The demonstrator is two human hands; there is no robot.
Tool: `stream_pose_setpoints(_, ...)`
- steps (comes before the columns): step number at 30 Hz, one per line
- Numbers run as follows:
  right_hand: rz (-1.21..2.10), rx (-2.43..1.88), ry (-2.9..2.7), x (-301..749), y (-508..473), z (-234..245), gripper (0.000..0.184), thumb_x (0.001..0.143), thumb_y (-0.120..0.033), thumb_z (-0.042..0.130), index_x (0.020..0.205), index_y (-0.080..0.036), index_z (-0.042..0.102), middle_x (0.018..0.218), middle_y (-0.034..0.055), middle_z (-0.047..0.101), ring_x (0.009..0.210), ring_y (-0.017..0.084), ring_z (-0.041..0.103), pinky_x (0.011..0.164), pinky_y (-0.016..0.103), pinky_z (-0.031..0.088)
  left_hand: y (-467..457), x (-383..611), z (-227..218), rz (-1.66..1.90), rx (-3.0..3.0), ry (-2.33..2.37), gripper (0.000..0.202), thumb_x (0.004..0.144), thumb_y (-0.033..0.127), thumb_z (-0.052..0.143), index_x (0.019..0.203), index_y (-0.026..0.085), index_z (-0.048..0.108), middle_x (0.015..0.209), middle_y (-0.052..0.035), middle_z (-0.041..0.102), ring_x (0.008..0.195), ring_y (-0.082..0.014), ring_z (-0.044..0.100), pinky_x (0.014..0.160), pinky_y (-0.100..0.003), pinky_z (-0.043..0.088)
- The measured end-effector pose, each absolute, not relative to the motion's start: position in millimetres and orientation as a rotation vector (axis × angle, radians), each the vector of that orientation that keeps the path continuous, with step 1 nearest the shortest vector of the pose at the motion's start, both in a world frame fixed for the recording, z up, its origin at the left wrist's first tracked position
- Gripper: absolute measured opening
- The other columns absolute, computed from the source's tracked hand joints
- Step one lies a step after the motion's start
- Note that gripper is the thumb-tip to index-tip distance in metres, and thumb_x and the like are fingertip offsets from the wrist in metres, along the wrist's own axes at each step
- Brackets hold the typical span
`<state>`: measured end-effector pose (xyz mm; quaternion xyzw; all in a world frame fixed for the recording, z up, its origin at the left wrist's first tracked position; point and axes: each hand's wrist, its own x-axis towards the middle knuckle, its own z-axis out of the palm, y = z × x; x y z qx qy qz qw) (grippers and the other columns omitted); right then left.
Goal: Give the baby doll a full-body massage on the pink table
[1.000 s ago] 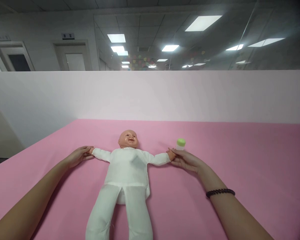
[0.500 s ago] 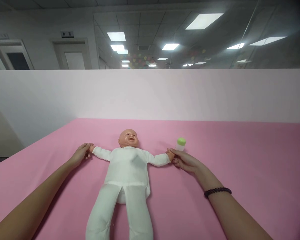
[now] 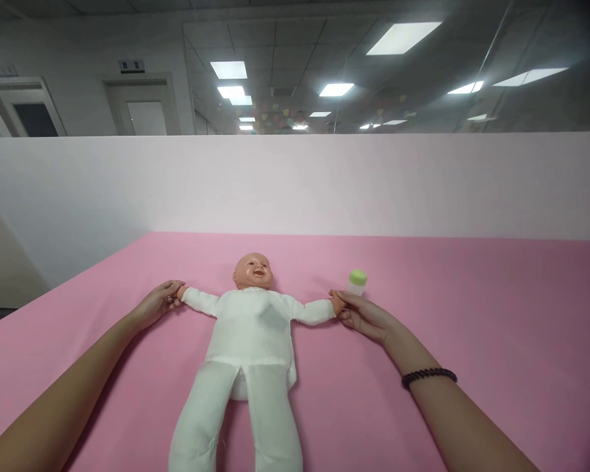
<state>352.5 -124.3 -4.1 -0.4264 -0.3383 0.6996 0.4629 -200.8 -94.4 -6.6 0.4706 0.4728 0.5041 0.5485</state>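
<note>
A baby doll [image 3: 252,334] in a white suit lies on its back on the pink mat [image 3: 496,314], arms stretched out to both sides, head pointing away from me. My left hand [image 3: 156,303] is closed round the doll's hand on the left. My right hand [image 3: 364,316] pinches the doll's other hand on the right; a dark beaded bracelet [image 3: 429,376] sits on that wrist. A small clear bottle with a green cap [image 3: 356,282] stands just behind my right hand, not touched.
A pale pink partition wall [image 3: 324,183] closes off the far edge of the mat. The mat's left edge drops off toward a lower floor area [image 3: 0,288]. Doors and ceiling lights show beyond the partition.
Both hands have stayed on the doll's hands, with only slight shifts of fingers. The doll and the bottle have not moved.
</note>
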Motion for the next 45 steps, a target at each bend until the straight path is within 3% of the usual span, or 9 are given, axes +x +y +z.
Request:
stream_pose_setpoints(12, 1.672, -1.061, -0.884, 361, -119, -9, 0.018, 0.084, -0.023, 0.068, 0.1, -0.015, 0.067, 0.07, 0.0008, 0.058, 0.052, 0.007, 0.05, 0.044, 0.016, 0.042, -92, -201, -8, 1.197, 1.036, 1.162, 0.018, 0.092, 0.026, 0.056, 0.1, 0.015, 0.067, 0.08, -0.0063, 0.066, 0.063, -0.013, 0.062, 0.064, -0.023, 0.057)
stream_pose_setpoints(23, 1.648, -1.069, -1.141, 386, -123, -12, 0.039, 0.081, -0.025, 0.079, 0.117, -0.016, 0.069, 0.085, 0.0048, 0.063, 0.058, 0.008, 0.053, 0.05, 0.018, 0.048, -93, -201, -10, 1.203, 1.044, 1.137, 0.018, 0.091, 0.027, 0.059, 0.101, 0.015, 0.067, 0.082, -0.0069, 0.068, 0.063, -0.0129, 0.063, 0.065, -0.024, 0.057)
stream_pose_setpoints(39, 1.675, -1.094, -1.163, 383, -124, -10, 0.036, 0.081, -0.022, 0.078, 0.115, -0.015, 0.066, 0.089, 0.0072, 0.068, 0.063, 0.01, 0.062, 0.056, 0.019, 0.055, -95, -200, -6, 1.201, 1.046, 1.12, 0.015, 0.09, 0.025, 0.06, 0.098, 0.014, 0.067, 0.078, -0.0069, 0.067, 0.061, -0.0138, 0.062, 0.062, -0.025, 0.057)
stream_pose_setpoints(45, 1.642, -1.067, -1.164, 382, -123, -11, 0.035, 0.083, -0.029, 0.077, 0.114, -0.015, 0.067, 0.085, 0.0049, 0.065, 0.059, 0.009, 0.058, 0.052, 0.019, 0.052, -96, -199, -3, 1.197, 1.031, 1.1, 0.016, 0.089, 0.023, 0.058, 0.099, 0.014, 0.067, 0.078, -0.007, 0.067, 0.061, -0.0145, 0.063, 0.062, -0.026, 0.058)
